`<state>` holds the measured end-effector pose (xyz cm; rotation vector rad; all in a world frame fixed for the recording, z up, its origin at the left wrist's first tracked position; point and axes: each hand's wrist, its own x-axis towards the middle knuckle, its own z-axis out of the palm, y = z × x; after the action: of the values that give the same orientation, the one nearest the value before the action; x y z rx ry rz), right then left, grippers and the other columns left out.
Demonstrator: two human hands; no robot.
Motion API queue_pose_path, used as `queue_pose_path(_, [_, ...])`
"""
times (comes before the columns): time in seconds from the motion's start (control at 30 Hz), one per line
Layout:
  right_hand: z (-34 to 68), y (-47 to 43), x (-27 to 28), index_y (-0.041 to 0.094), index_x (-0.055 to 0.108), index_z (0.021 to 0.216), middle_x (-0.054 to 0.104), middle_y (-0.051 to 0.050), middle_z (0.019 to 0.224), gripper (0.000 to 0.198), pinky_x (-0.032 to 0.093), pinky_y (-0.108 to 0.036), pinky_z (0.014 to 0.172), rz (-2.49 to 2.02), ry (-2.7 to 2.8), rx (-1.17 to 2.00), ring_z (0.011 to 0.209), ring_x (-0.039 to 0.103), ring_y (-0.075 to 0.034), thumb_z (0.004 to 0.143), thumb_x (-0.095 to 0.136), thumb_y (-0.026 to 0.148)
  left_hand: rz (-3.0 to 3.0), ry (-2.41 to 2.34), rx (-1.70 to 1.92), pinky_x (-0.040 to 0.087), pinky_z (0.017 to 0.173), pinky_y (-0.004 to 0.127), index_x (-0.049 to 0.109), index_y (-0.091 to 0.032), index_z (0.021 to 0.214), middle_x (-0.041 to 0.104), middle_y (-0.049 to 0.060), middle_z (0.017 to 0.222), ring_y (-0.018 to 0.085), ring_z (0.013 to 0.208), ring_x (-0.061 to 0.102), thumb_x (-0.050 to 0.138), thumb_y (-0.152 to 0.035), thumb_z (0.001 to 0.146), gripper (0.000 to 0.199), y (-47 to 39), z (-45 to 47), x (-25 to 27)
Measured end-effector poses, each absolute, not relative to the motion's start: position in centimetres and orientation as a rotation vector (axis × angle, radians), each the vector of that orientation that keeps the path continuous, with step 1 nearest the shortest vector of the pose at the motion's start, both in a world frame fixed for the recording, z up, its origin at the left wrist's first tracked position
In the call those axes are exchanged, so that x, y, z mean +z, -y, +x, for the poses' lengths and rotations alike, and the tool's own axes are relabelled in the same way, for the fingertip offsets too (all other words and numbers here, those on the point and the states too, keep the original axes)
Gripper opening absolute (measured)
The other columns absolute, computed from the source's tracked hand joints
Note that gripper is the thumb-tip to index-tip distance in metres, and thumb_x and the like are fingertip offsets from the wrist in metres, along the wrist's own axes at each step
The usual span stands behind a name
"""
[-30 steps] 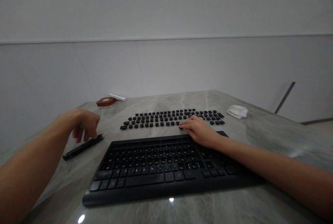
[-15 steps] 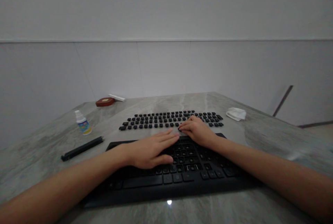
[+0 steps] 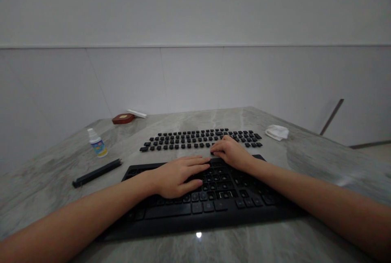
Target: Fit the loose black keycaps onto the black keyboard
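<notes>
A black keyboard (image 3: 171, 225) lies in front of me, with many of its upper key positions bare and its lower row of keys in place. My left hand (image 3: 180, 176) rests flat across its middle, fingers stretched out and holding nothing. Just beyond the keyboard's far edge, my right hand (image 3: 227, 152) has its fingertips pinched on a small black keycap (image 3: 212, 153). The keycap is close to the table, mostly hidden by the fingers. Behind it, loose keycaps (image 3: 183, 140) lie in several rows, partly covered by my right hand.
On the left stand a white spray bottle (image 3: 97, 144) and, nearer, a dark bar-shaped object (image 3: 97, 173). A reddish-brown case (image 3: 123, 119) and a thin white object (image 3: 137, 113) lie near the wall. A folded white cloth (image 3: 277, 132) lies at the right on the marbled table (image 3: 324, 173).
Both hands stay nearly in place. The fingers of my left hand have settled slightly, and my right fingertips have shifted very little at the keycap.
</notes>
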<state>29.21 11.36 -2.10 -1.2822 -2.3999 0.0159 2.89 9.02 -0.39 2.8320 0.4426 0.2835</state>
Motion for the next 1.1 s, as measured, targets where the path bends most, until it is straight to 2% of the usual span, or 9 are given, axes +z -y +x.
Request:
queue_pose_path(0.2, [29.2,-11.3,-2.2,0.019,0.081,0.095,0.077,-0.009,0.09,0.019,0.049,-0.043,0.09,-1.346,2.309,0.085,0.096,0.059,-0.028,0.087,0.065,0.011,2.828,-0.45,0.313,0.037,0.12,0.051,0.048,-0.014,0.147,0.042,0.017,0.157,0.031,0.145,0.042,0.048,-0.032,0.103,0.048,-9.1,2.9,-0.4])
queue_pose_path(0.33, [29.1,-11.0,-1.8,0.019,0.08,0.09,0.076,-0.008,0.086,0.018,0.048,-0.043,0.089,-1.358,2.203,0.146,0.092,0.061,-0.026,0.083,0.067,0.01,2.846,-0.461,0.333,0.039,0.118,0.05,0.05,-0.012,0.144,0.045,0.019,0.155,0.03,0.142,0.046,0.048,-0.029,0.102,0.045,-8.9,2.8,-0.4])
queue_pose_path(0.43, [28.9,-10.3,-1.5,0.02,0.079,0.094,0.076,-0.006,0.092,0.017,0.049,-0.041,0.089,-1.334,2.104,0.212,0.092,0.063,-0.023,0.084,0.067,0.014,2.881,-0.436,0.444,0.046,0.112,0.049,0.049,-0.014,0.142,0.052,0.019,0.149,0.03,0.135,0.053,0.051,-0.026,0.1,0.044,-8.9,2.8,-0.7])
queue_pose_path(0.5, [28.5,-9.6,-1.4,0.02,0.077,0.097,0.075,-0.005,0.09,0.016,0.051,-0.037,0.082,-1.312,2.058,0.285,0.085,0.065,-0.02,0.087,0.065,0.021,2.918,-0.464,0.632,0.052,0.105,0.05,0.045,-0.015,0.144,0.057,0.019,0.141,0.029,0.127,0.058,0.054,-0.024,0.099,0.047,-9.0,2.7,-1.1])
queue_pose_path(0.6, [27.9,-8.5,-1.5,0.019,0.074,0.1,0.076,-0.005,0.091,0.02,0.054,-0.033,0.075,-1.17,1.95,0.725,0.079,0.068,-0.018,0.085,0.069,0.031,2.967,-0.549,0.979,0.058,0.094,0.047,0.044,-0.016,0.144,0.062,0.016,0.126,0.027,0.112,0.063,0.057,-0.026,0.1,0.047,-9.3,2.7,-1.7])
queue_pose_path(0.7, [27.3,-7.6,-1.5,0.019,0.071,0.1,0.076,-0.006,0.1,0.028,0.055,-0.036,0.087,-0.962,1.793,1.219,0.091,0.071,-0.019,0.077,0.077,0.034,3.003,-0.48,1.184,0.059,0.085,0.039,0.054,-0.015,0.132,0.066,0.012,0.111,0.023,0.098,0.065,0.057,-0.028,0.102,0.033,-9.5,2.7,-1.7])
queue_pose_path(0.77, [27.1,-7.4,-1.4,0.019,0.07,0.099,0.076,-0.005,0.098,0.031,0.054,-0.037,0.091,-0.91,1.771,1.334,0.093,0.071,-0.019,0.075,0.08,0.035,3.046,-0.378,1.219,0.058,0.079,0.035,0.06,-0.015,0.12,0.066,0.009,0.101,0.02,0.089,0.065,0.057,-0.029,0.102,0.023,-9.3,2.8,-1.5])
queue_pose_path(1.0, [27.0,-7.3,-1.3,0.017,0.068,0.097,0.072,-0.002,0.093,0.027,0.053,-0.032,0.085,-0.806,1.827,1.391,0.085,0.068,-0.014,0.076,0.08,0.029,3.082,-0.177,1.181,0.052,0.073,0.03,0.064,-0.014,0.106,0.067,0.006,0.091,0.017,0.079,0.061,0.054,-0.023,0.104,0.014,-9.0,3.1,-0.9])
queue_pose_path(1.1, [27.1,-7.0,-1.2,0.016,0.067,0.094,0.07,0.0,0.088,0.023,0.05,-0.027,0.076,-0.778,1.872,1.368,0.079,0.063,-0.011,0.076,0.078,0.027,3.055,-0.151,1.14,0.051,0.074,0.03,0.065,-0.014,0.105,0.067,0.007,0.092,0.017,0.08,0.06,0.053,-0.021,0.104,0.013,-9.0,3.1,-0.9])
